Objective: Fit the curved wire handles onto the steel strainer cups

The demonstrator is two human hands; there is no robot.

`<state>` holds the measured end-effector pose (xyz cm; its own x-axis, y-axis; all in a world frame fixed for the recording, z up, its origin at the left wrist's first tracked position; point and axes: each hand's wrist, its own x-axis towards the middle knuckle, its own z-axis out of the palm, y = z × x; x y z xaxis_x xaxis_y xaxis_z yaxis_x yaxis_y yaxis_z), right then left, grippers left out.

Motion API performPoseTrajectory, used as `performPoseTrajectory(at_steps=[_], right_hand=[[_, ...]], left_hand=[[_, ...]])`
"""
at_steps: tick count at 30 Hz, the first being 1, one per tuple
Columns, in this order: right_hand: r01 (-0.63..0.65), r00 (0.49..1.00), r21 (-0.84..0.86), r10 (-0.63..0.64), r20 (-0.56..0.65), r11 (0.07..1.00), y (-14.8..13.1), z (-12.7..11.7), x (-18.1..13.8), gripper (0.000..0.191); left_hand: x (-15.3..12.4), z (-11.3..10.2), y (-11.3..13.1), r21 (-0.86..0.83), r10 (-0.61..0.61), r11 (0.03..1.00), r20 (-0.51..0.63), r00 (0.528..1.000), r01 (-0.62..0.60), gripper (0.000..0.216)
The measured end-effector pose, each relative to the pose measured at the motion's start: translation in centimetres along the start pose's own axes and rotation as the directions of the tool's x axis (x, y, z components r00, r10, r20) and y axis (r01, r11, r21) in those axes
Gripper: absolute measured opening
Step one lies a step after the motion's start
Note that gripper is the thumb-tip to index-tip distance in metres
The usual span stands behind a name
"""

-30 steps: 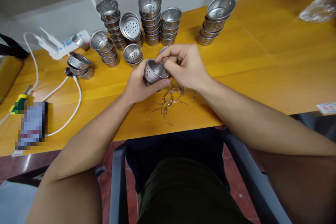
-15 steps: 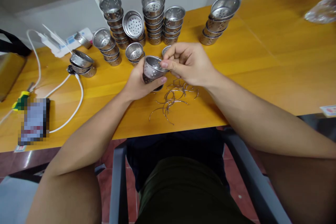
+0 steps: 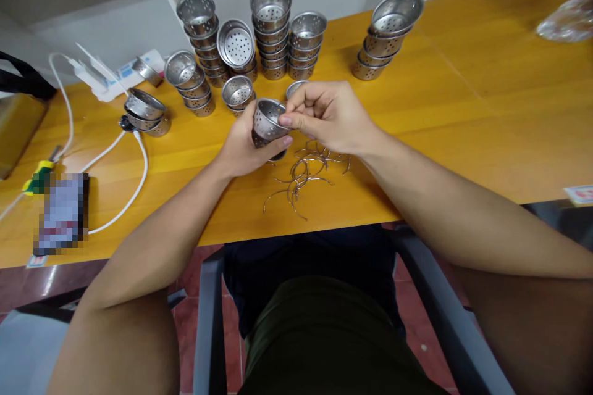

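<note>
Right hand [image 3: 328, 114] has dipped slightly, its thumb tip drawn a touch towards 8 o'clock over the last half-second. A second ago its fingers [image 3: 285, 120] reached over the mouth of the held cup [image 3: 267, 127]; now thumb and forefinger are pinched narrowly together at its 3 o'clock rim. Whether a wire sits between them I cannot tell. Left hand [image 3: 243, 145] is wrapped around the cup's near and 9 o'clock sides as before, holding it tilted above the worktop [image 3: 463, 136]. Holes show in the cup's wall; its floor is partly hidden. Another metal rim shows just under the left thumb, and whether it belongs to a second nested cup is unclear.

Take the held cup as the dial's centre, 12 pointing away from the person. Loose curved wires [image 3: 299, 178] lie tangled near it at 5. The tall stack [image 3: 272, 37] rises at 12, a shorter stack [image 3: 304, 43] at 1, and a leaning stack [image 3: 382, 43] at 2. Each consists of perforated cups nested one in another, the topmost mouth open with its holed floor visible. Similar cups crowd from 10 to 11, where a tipped cup [image 3: 236, 44] shows its floor squarely. At 9, a low pile [image 3: 147, 114] of cups sits by white cables.
</note>
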<state>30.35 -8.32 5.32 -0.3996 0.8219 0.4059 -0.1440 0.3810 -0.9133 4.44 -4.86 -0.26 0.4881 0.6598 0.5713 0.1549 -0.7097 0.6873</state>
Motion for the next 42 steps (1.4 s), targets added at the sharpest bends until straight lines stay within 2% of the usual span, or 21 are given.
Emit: performPoseTrajectory(at_steps=[4,12,18,28,31,35,38,42], right_hand=[[-0.023,1.000,-0.016,0.023,-0.003,1.000,0.0,0.0,0.0,0.067],[-0.029,0.999,-0.016,0.029,-0.016,0.999,-0.2,0.1,-0.1,0.068],[0.004,1.000,0.011,-0.004,0.002,1.000,0.0,0.2,0.0,0.072],[0.014,1.000,-0.005,-0.014,0.018,1.000,0.1,0.0,0.0,0.069],[0.061,0.998,-0.075,-0.062,-0.017,0.995,0.1,-0.1,-0.2,0.069],[0.195,0.969,-0.304,-0.232,-0.089,0.932,0.2,-0.4,-0.5,0.057],[0.283,0.956,-0.384,-0.291,0.039,0.879,0.7,-0.9,-0.4,0.052],[0.345,0.938,-0.374,-0.300,0.175,0.861,2.3,-1.3,-0.4,0.047]], left_hand=[[0.0,-0.1,0.1,0.004,-0.026,1.000,0.006,1.000,0.026,0.085],[-0.2,-0.2,0.0,0.110,0.006,0.994,-0.024,1.000,-0.003,0.093],[-0.2,-0.5,-0.2,0.116,0.048,0.992,0.008,0.999,-0.049,0.092],[0.1,-0.3,0.4,0.076,0.018,0.997,0.004,1.000,-0.018,0.094],[0.3,0.1,0.1,0.065,-0.010,0.998,-0.035,0.999,0.012,0.098],[0.5,0.1,-0.8,0.060,-0.036,0.997,-0.135,0.990,0.045,0.099],[0.5,-0.3,-1.1,0.065,-0.057,0.995,-0.182,0.982,0.070,0.099],[0.4,-0.5,-0.9,0.087,-0.077,0.992,-0.182,0.980,0.094,0.104]])
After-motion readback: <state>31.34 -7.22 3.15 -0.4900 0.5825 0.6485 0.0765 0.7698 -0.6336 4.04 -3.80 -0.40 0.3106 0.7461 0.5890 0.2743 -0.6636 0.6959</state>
